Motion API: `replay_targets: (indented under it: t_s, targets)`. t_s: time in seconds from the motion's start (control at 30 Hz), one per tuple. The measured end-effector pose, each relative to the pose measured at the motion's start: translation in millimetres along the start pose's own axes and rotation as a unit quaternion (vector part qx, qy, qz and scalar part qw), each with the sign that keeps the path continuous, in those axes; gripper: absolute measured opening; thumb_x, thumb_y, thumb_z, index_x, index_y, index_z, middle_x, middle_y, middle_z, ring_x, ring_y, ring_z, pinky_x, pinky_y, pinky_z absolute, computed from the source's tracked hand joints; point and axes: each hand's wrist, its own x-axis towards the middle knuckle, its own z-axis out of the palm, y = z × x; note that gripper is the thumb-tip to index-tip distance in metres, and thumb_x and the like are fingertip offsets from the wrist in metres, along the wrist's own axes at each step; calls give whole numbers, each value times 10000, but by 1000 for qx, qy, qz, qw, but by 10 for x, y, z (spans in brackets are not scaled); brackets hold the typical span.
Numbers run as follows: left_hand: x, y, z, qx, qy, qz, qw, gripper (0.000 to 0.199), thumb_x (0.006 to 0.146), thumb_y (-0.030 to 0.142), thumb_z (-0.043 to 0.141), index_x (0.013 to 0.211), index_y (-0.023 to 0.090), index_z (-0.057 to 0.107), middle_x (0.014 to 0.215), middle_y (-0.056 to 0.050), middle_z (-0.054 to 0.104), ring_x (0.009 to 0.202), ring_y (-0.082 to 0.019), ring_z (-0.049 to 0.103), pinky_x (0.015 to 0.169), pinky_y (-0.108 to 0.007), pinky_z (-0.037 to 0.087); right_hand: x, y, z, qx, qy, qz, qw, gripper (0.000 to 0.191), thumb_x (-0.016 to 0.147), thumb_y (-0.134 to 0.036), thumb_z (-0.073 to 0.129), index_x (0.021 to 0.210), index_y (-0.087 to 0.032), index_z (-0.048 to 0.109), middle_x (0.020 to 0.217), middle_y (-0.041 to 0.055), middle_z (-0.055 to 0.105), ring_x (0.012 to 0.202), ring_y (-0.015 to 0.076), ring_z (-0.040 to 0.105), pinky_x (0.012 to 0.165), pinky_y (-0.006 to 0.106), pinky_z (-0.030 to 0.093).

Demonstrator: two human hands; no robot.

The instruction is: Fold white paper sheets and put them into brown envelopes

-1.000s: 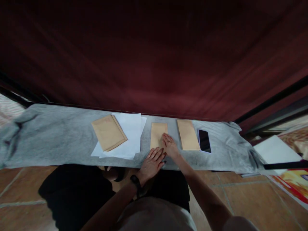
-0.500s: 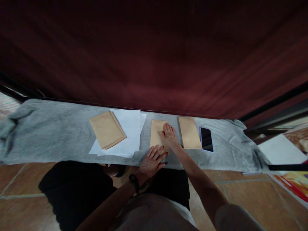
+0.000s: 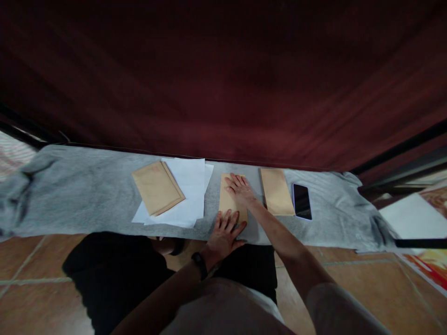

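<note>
A tan paper envelope [image 3: 228, 202] lies flat on the grey cloth in front of me. My right hand [image 3: 240, 190] rests on its upper part, palm down with the fingers stretched out. Over the near end of the same envelope, my left hand [image 3: 225, 234] lies with fingers spread, a dark band on its wrist. Both hands cover parts of the envelope. Just to the right is a stack of tan envelopes [image 3: 277, 191]. Farther left, another small pile of tan envelopes [image 3: 159, 188] sits askew on white paper sheets [image 3: 190, 186].
A smartphone [image 3: 302, 201] lies right of the envelope stack. Grey cloth [image 3: 87, 190] covers the narrow bench, backed by a dark red drape [image 3: 223, 93]. At the far right are a white sheet [image 3: 414, 216] and a black bar [image 3: 422, 243]. Below is a tiled floor [image 3: 377, 279].
My right hand has slid slightly up and left across the envelope, its fingers spreading more. My left hand has shifted a little to the right. The view has moved slightly.
</note>
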Motion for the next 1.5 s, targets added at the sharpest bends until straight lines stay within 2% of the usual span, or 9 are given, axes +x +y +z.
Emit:
replay_targets:
  t_s: [0.17,0.3,0.47,0.6,0.7,0.83,1.0,1.33,1.5]
  targets:
    - [-14,3,22,11,1,6,1000,686,933,682,483,1543,386,381,1631,-82,363,1492,-380,316,1194,-631,175,74,-35,-5,-11,2,35,999,490,1059,-364,387,1532,-244,436,1639,87,334,1500,311,333,1228,543,225]
    - [-22,-17,65,6,17,12,1000,690,921,685,504,1536,394,392,1621,-82,381,1486,-387,328,1190,-633,186,-85,-97,-4,0,-8,21,1000,481,1059,-346,392,1520,-221,451,1625,81,364,1506,287,328,1233,522,239]
    - [-39,-26,73,-8,24,10,1000,599,950,649,492,1478,368,485,1590,-82,433,1500,-346,322,1215,-622,158,-637,-220,-43,38,3,-15,999,479,1069,-303,349,1521,-174,441,1615,87,385,1510,220,325,1245,455,267]
    - [-81,-29,44,-6,11,17,1000,539,972,602,492,1353,238,604,1556,-126,474,1506,-298,325,1246,-583,137,-1187,-367,-113,62,10,-45,997,513,1073,-308,331,1549,-121,381,1612,122,381,1514,214,317,1234,446,306]
    - [-117,-16,22,-9,14,22,1000,579,984,570,492,1391,165,560,1590,-154,418,1517,-276,306,1257,-541,158,-1498,-494,-143,57,31,-26,998,544,1067,-318,355,1566,-103,339,1611,136,375,1512,227,323,1228,454,325]
    - [-156,5,-12,-15,10,17,1000,616,1002,547,467,1469,145,480,1619,-151,366,1526,-267,287,1258,-505,190,-1730,-638,-139,34,54,10,998,581,1057,-342,392,1580,-101,310,1603,152,387,1502,252,344,1229,472,323]
    - [-222,-50,-28,-8,-6,33,999,742,990,550,495,1567,120,314,1644,-153,308,1540,-269,246,1259,-465,204,-1891,-706,-123,10,51,16,999,619,1051,-375,415,1591,-103,281,1602,167,385,1491,288,361,1217,495,333]
    - [-451,-292,-27,-25,10,24,999,773,989,538,504,1568,80,274,1642,-208,273,1541,-284,230,1251,-438,223,-1986,-688,-179,18,48,15,999,586,1046,-384,415,1558,-105,351,1555,176,461,1447,308,412,1179,501,358]
    - [-442,-227,1,-33,-21,4,999,864,946,564,566,1563,45,258,1641,-261,215,1549,-336,169,1251,-491,194,-1870,-679,-193,89,97,118,984,469,1036,-330,399,1450,-133,501,1394,204,585,1289,332,528,1060,538,440]
